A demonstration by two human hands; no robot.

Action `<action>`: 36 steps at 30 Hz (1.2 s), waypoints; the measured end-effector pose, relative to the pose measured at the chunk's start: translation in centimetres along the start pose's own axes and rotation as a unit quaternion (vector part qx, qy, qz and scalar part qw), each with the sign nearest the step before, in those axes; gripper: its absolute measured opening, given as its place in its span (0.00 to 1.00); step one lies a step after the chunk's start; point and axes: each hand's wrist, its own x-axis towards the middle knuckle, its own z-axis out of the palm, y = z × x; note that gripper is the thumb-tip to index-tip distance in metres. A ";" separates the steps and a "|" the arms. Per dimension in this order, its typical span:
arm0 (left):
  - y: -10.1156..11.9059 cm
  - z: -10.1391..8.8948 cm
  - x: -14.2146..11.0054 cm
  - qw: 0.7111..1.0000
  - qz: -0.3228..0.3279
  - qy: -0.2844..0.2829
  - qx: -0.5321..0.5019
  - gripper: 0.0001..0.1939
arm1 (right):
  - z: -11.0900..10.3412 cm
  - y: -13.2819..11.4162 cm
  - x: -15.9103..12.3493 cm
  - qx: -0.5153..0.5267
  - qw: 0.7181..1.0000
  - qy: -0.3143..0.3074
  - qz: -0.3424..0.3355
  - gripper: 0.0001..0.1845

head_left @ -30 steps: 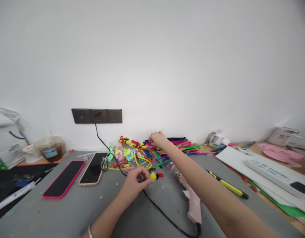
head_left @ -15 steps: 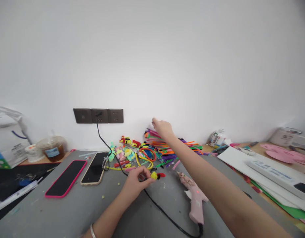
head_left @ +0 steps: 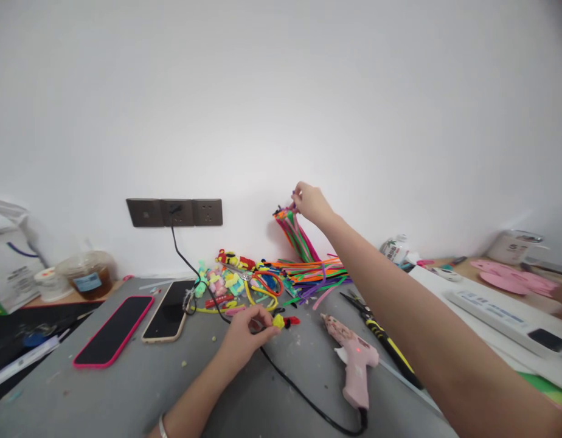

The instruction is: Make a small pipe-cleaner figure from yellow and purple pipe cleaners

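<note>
The right hand [head_left: 311, 202] is raised in front of the wall, fingers pinched on the top ends of a bunch of pipe cleaners [head_left: 299, 234]. The bunch stands nearly upright, long axis running from the pinched ends at about 11 o'clock down to 5 o'clock, where the lower ends meet the pile [head_left: 308, 274] of loose stems. Those loose stems lie flat, pointing mostly 3 to 9 o'clock. The bunch sits at 12 o'clock from the glue gun [head_left: 354, 362] and at 3 o'clock from the sockets [head_left: 175, 212].

The left hand [head_left: 244, 334] rests on the grey mat [head_left: 126, 389], fingertips closed narrowly on a small yellow pom-pom [head_left: 278, 320] with a red bit just beside it at 3 o'clock. The black cord [head_left: 303, 394] runs under that hand toward the glue gun's base at 5 o'clock.

A second ago the right hand lay low on the pile with the stems flat; half a second ago it had lifted partway, the bunch slanting. Now the hand is higher and the bunch is steep. The left hand and pom-pom have stayed put.

At 9 o'clock from the left hand lie two phones, one in a beige case [head_left: 165, 311] and one in a pink case [head_left: 113, 331], side by side. A yellow-and-black knife [head_left: 390, 350] lies at 3 o'clock from the glue gun.
</note>
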 end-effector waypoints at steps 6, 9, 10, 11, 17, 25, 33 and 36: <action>-0.1 0.0 0.1 1.000 0.005 0.003 0.002 0.11 | -0.1 -0.2 0.0 0.107 0.992 0.068 -0.009 0.06; -0.2 0.0 0.2 1.000 0.009 0.005 0.003 0.12 | -0.2 -0.5 0.2 0.124 0.992 0.023 0.009 0.11; -0.2 0.0 0.2 1.000 0.010 0.005 0.003 0.12 | -0.2 -0.6 0.4 0.121 0.993 0.009 0.009 0.12; -0.3 0.0 0.2 1.000 0.010 0.004 0.004 0.12 | -0.2 -0.8 0.5 0.122 0.992 0.006 0.006 0.13; 0.1 0.0 0.1 1.000 0.004 0.015 -0.020 0.14 | -0.5 -2.3 0.4 0.176 0.984 0.024 0.006 0.10; -0.7 -0.6 0.8 0.971 -0.016 0.090 -0.219 0.29 | 2.6 -3.3 -4.3 0.155 0.965 -0.201 -0.066 0.07; -1.5 -0.7 1.0 0.952 -0.032 0.136 -0.274 0.41 | 6.8 -1.9 -7.9 0.145 0.954 -0.257 -0.052 0.08; -0.8 -0.7 0.8 0.950 -0.045 0.135 -0.278 0.42 | 8.1 -1.7 -9.0 0.111 0.949 -0.285 -0.072 0.08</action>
